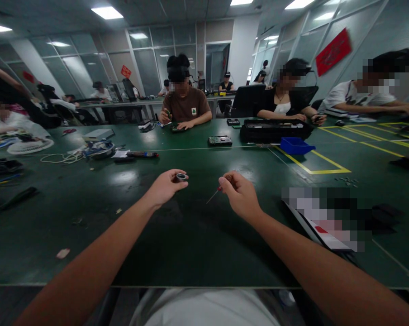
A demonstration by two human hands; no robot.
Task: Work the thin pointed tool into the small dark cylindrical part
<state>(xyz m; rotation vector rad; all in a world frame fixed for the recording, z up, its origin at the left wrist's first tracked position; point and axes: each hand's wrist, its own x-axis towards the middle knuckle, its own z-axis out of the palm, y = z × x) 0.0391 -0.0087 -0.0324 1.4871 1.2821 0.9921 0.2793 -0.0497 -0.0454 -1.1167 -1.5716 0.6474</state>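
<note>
Between the thumb and fingers of my left hand [166, 186] is a small round metal ring-like part [181, 177], its open end facing up. My right hand [239, 192] is closed around the handle of a thin screwdriver [214, 195], whose narrow shaft slants down and to the left. The shaft's tip is apart from the metal part, with a gap between the two hands. Both hands are held over the green table [197, 244]. My right fingers hide most of the screwdriver's handle.
Ahead lie a hard drive [220, 141], a blue bin [297, 145] and a long black case [275, 131]. On the left are a marker-like tool [142, 154], tangled cables [97, 150] and a dark screwdriver [16, 200]. Small metal bits [347, 181] lie right. Several people sit around.
</note>
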